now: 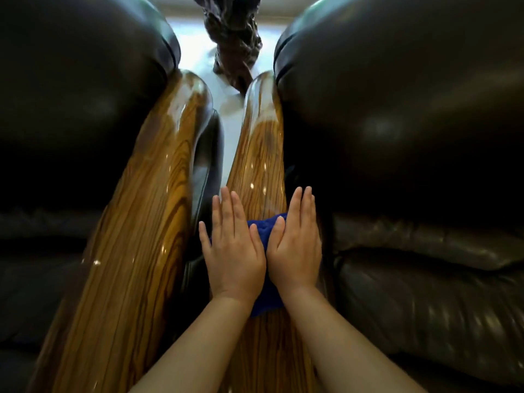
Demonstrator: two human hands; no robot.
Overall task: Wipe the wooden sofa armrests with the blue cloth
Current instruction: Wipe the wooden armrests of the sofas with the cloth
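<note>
A: On the right-hand wooden armrest (259,154), the blue cloth (263,231) lies bunched, about halfway along the glossy rail. Only a strip of it shows, between the two hands and again just behind the wrists.

B: How are the hands placed?

A: Both lie flat on the cloth, palms down, fingers straight and close together, pointing away from the person. The left hand (234,251) covers the cloth's left part, and its fingertips reach past the cloth over the rail's left edge. The right hand (296,245) covers the right part, its fingers lying along the rail's right edge beside the dark cushion. The two hands touch along their thumb sides. Neither is curled round anything; they press rather than grip.

B: And the other rail?

A: The left wooden armrest (136,222) runs alongside, just beside the first, with a narrow gap between them. It has the same striped grain and bright reflections, and nothing lies on it.

B: What surrounds them?

A: A dark leather seat (71,80) rises at the left and another dark leather seat (411,109) at the right, each with rounded, shiny padding. Beyond the far ends of the rails there is pale floor (195,49), and on it stands a dark gnarled carving (235,32), blurred.
</note>
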